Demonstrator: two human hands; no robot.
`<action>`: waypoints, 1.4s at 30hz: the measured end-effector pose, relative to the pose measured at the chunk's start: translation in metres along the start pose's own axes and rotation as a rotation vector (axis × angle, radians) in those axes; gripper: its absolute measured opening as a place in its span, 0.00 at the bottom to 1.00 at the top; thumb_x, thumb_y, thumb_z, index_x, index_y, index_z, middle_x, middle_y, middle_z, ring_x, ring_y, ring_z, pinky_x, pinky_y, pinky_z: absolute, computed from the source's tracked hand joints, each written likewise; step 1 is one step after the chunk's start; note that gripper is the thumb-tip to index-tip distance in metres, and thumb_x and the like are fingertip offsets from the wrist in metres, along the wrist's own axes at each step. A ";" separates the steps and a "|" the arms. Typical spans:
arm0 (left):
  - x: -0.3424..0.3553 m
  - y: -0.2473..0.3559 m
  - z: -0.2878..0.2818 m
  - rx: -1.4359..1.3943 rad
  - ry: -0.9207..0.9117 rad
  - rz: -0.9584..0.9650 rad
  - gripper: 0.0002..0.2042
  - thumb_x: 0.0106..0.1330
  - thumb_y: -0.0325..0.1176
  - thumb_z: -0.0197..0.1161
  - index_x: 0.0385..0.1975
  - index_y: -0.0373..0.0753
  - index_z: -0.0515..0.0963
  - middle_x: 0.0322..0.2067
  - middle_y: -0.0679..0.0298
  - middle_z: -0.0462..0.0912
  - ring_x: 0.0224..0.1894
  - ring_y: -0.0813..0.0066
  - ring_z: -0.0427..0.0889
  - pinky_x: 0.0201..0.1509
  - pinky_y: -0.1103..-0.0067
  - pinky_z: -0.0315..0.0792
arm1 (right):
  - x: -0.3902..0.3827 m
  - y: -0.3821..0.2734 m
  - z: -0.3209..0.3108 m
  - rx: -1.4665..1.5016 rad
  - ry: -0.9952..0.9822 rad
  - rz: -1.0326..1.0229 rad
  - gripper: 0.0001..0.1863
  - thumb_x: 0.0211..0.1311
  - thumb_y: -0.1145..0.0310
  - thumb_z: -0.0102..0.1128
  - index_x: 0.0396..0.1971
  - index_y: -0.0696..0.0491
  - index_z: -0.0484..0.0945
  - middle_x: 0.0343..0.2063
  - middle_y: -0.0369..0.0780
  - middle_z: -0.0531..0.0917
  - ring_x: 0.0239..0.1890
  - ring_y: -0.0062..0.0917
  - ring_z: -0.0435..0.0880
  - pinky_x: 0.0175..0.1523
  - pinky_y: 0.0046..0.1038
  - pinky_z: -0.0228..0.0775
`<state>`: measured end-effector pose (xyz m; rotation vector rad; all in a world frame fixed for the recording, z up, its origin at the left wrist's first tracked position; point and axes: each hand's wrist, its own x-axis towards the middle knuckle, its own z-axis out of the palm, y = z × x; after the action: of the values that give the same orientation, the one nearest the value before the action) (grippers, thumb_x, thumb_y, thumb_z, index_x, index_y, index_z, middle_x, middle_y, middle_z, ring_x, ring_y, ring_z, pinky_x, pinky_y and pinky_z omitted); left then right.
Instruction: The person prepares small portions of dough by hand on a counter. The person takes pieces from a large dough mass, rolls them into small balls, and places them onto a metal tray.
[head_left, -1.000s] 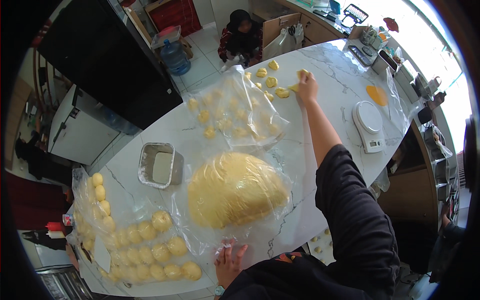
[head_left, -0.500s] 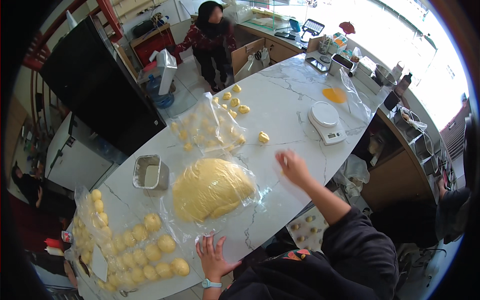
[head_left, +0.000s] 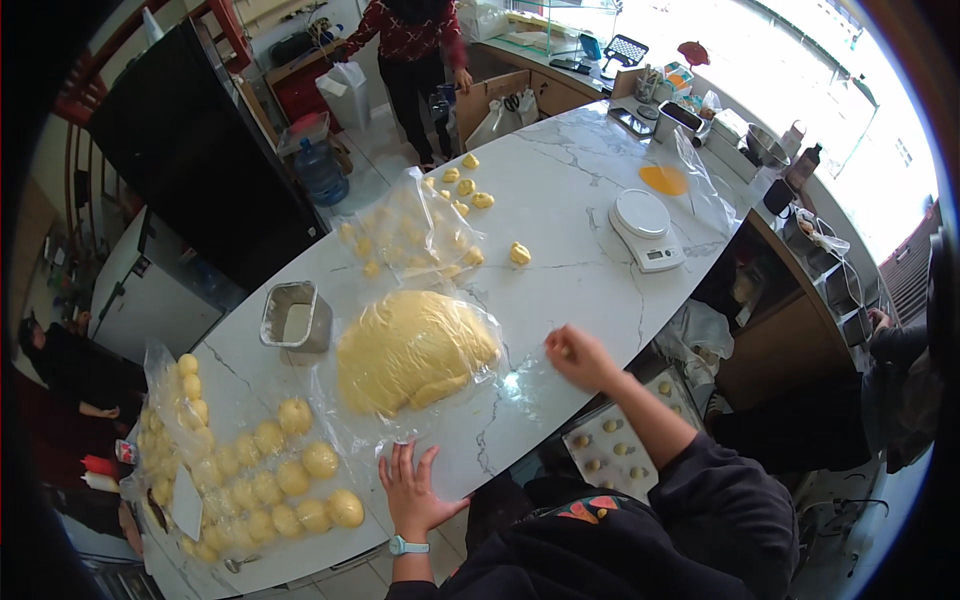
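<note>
My left hand [head_left: 415, 492], with a pale watch at its wrist, lies with fingers spread on the near edge of the marble counter [head_left: 560, 215]. My right hand [head_left: 582, 360] is curled, knuckles up, low over the counter right of the large dough mass; what its fingers cover, if anything, is hidden. That big yellow dough mass [head_left: 415, 350] lies under clear plastic film. Beyond it, a plastic bag [head_left: 425, 225] covers small dough pieces, with several more uncovered. One lone dough piece [head_left: 520, 253] sits ahead of my right hand.
Rows of round dough balls [head_left: 292, 475] lie under film at left, beside a metal tin [head_left: 297, 318]. A white kitchen scale [head_left: 645, 232] and an orange disc [head_left: 662, 180] are at right. Below the counter is a tray of dough balls [head_left: 612, 445]. A person [head_left: 412, 60] stands beyond.
My right hand has come slightly nearer to me and is now curled low over the counter. My left hand stays spread. The person beyond has lowered a white container.
</note>
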<state>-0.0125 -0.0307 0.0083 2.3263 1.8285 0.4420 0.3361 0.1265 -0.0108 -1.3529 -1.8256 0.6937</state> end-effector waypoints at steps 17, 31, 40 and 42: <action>0.007 0.004 0.003 -0.022 -0.064 -0.006 0.49 0.27 0.55 0.81 0.58 0.51 0.69 0.65 0.56 0.62 0.70 0.51 0.57 0.73 0.48 0.46 | 0.070 0.019 0.022 -0.314 0.268 -0.121 0.08 0.57 0.75 0.59 0.33 0.53 0.69 0.31 0.43 0.75 0.36 0.40 0.76 0.42 0.37 0.69; 0.003 0.002 0.005 -0.014 -0.032 -0.004 0.47 0.29 0.58 0.80 0.56 0.49 0.71 0.63 0.56 0.63 0.69 0.51 0.58 0.72 0.49 0.48 | 0.044 0.010 0.027 -0.178 0.111 -0.006 0.07 0.58 0.73 0.57 0.32 0.55 0.69 0.32 0.44 0.75 0.37 0.42 0.76 0.42 0.38 0.68; 0.012 0.010 0.006 -0.037 -0.023 0.017 0.48 0.27 0.55 0.81 0.56 0.50 0.70 0.64 0.56 0.63 0.69 0.50 0.58 0.72 0.49 0.48 | 0.075 0.040 0.003 -0.391 0.337 -0.041 0.05 0.59 0.73 0.54 0.34 0.53 0.70 0.33 0.45 0.76 0.43 0.43 0.76 0.51 0.38 0.65; 0.006 0.003 -0.001 -0.011 -0.031 0.002 0.48 0.26 0.54 0.81 0.57 0.50 0.70 0.64 0.56 0.62 0.69 0.51 0.58 0.72 0.49 0.48 | 0.046 0.020 0.034 -0.250 0.199 -0.092 0.11 0.58 0.77 0.53 0.41 0.54 0.71 0.36 0.45 0.77 0.45 0.42 0.77 0.53 0.39 0.66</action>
<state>-0.0091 -0.0259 0.0112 2.3152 1.8055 0.4127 0.3117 0.1769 -0.0349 -1.4306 -1.8430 0.2777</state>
